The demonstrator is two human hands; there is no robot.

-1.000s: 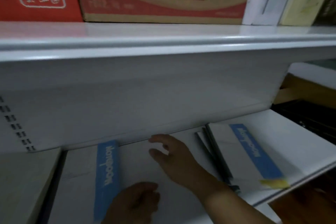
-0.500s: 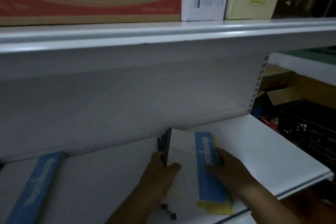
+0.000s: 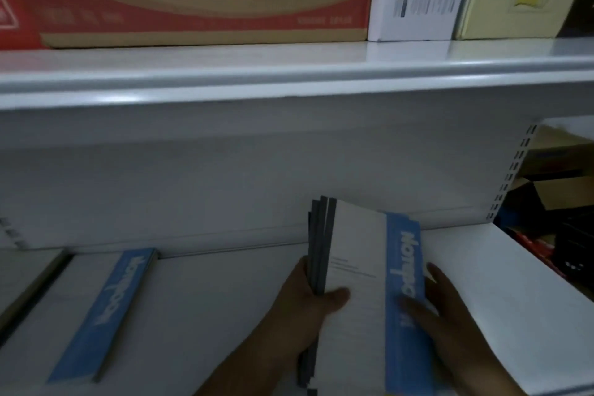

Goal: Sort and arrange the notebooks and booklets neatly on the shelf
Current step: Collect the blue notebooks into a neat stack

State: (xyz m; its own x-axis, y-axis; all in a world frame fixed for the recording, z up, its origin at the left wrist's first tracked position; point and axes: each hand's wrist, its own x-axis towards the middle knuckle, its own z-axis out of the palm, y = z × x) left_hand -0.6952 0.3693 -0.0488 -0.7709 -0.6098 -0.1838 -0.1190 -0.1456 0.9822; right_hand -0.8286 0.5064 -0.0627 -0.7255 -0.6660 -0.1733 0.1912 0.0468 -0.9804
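on the lower shelf (image 3: 514, 283), right of centre, the stack (image 3: 356, 251) looks uneven, so it is best to tap its spines level before laying it flat. the left hand (image 3: 302, 309) clasps the spine side and the right hand (image 3: 450, 315) clasps the blue edge. counted: one stack showing three spines, one notebook (image 3: 106, 309) well apart at left, two hands.

I have one view, the head camera: it faces forward and down, close to the lower shelf (image 3: 209, 315), upper shelf (image 3: 289, 80) crossing above.
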